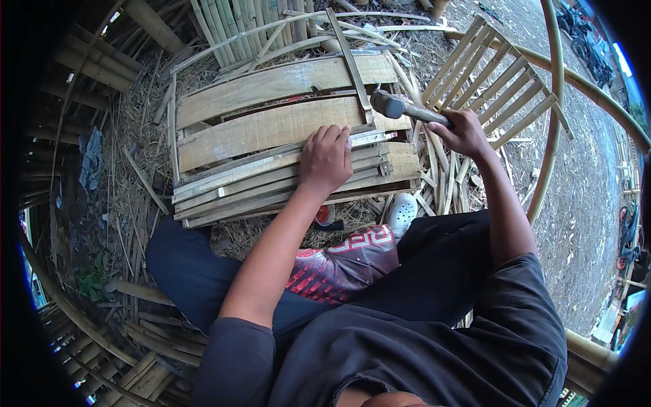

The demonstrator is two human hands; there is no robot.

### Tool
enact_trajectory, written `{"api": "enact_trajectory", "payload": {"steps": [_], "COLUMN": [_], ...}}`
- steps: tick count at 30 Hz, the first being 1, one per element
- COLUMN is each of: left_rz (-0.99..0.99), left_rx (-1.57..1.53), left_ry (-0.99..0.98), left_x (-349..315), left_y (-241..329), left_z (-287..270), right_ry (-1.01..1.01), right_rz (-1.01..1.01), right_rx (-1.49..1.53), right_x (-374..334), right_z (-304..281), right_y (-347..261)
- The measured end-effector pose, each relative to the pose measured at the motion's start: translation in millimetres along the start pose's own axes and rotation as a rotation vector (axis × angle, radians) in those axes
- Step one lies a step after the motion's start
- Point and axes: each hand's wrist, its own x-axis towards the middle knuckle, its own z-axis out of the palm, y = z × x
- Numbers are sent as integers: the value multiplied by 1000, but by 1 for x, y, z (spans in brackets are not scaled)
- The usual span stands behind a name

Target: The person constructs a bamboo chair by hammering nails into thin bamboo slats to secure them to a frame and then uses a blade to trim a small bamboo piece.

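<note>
My right hand (464, 132) is closed round the handle of a hammer (388, 104). The hammer's dark head hovers beside a narrow wooden strip (350, 64) that crosses the planks. Before me lies a low wooden platform of wide pale planks (271, 129). Several thin wooden slats (251, 178) run along its near side. My left hand (327, 159) grips these slats from above, its fingers bent over them close to the strip's near end. Whether it also pinches a nail is too small to tell.
A slatted wooden frame (491, 74) stands at the right, behind curved bamboo poles (553, 129). Loose wood offcuts (444, 173) and straw litter the ground. A white perforated clog (403, 214) sits by the platform's near edge. Split bamboo (237, 27) leans at the far side.
</note>
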Motion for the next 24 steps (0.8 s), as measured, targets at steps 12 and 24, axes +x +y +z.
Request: {"api": "enact_trajectory", "payload": {"steps": [12, 24], "left_rz": [16, -32], "left_rx": [-24, 190], "left_ry": [113, -225], "left_x": [-6, 4], "left_y": [1, 18], "left_z": [4, -18], "right_ry": [-231, -68], "right_rz": [512, 798], "right_rx": [626, 972], "right_x": [-26, -57], "right_z": [9, 21], "right_y": [-55, -125]}}
